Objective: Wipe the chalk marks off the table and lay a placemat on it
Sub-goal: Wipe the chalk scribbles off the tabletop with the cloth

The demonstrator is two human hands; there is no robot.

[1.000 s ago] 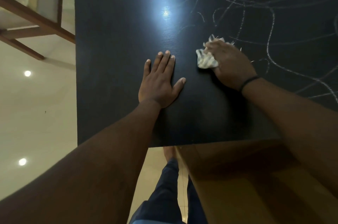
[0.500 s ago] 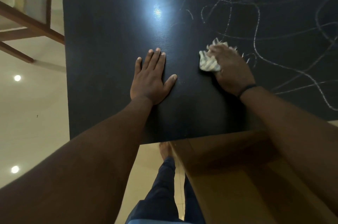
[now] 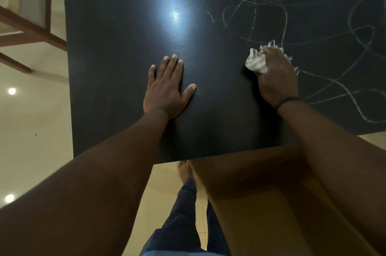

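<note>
The black table (image 3: 117,63) fills the upper view. White chalk marks (image 3: 277,11) loop across its right half, while the left half shows none. My right hand (image 3: 275,76) grips a crumpled white cloth (image 3: 255,62) and presses it on the tabletop at the edge of the scribbles. Flat on the table to the left of the cloth lies my left hand (image 3: 167,86), fingers straight and spread. No placemat is in view.
A brown wooden chair seat (image 3: 261,203) sits under the table's near edge on the right. My leg and bare foot (image 3: 184,170) stand on the cream tiled floor. More wooden furniture (image 3: 31,26) stands at the far left.
My right hand has slid the cloth rightward and slightly away, toward the chalk lines. The left hand has stayed flat in place.
</note>
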